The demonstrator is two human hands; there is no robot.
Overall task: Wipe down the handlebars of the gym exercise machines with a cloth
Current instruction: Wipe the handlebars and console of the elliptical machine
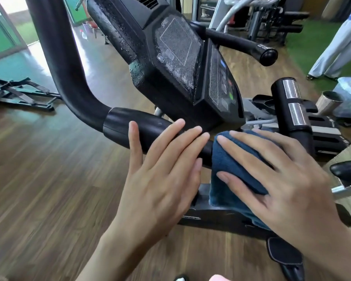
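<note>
1. Wooden floor (49, 189): brown planks, spread under and to the left of the console.
2. Exercise machine (221, 218): black frame, carrying the console at its top.
3. Console (178, 63): black, tilted, display face beaded with droplets.
4. Handlebar (118, 126): thick black tube, rising in a curve left of the console, then running level just below the console's lower edge.
5. Second handlebar (243, 44): black, projecting to the right from behind the console, ending in a round cap.
6. Right hand (288, 179): below and right of the console, fingers straight and spread, pressing flat on the cloth.
7. Left hand (162, 179): directly below the console, fingers straight and apart, laid across the handlebar, holding nothing, just beside the cloth.
8. Cloth (231, 165): dark blue towelling, draped over the handlebar's level run under the console's lower right corner, its edge hanging down.
9. Pulse grip (292, 106): short black post with two chrome bands, right of the console.
10. Bystander's legs (336, 49): pale trousers, far right of the console, on green matting (304, 47).
</note>
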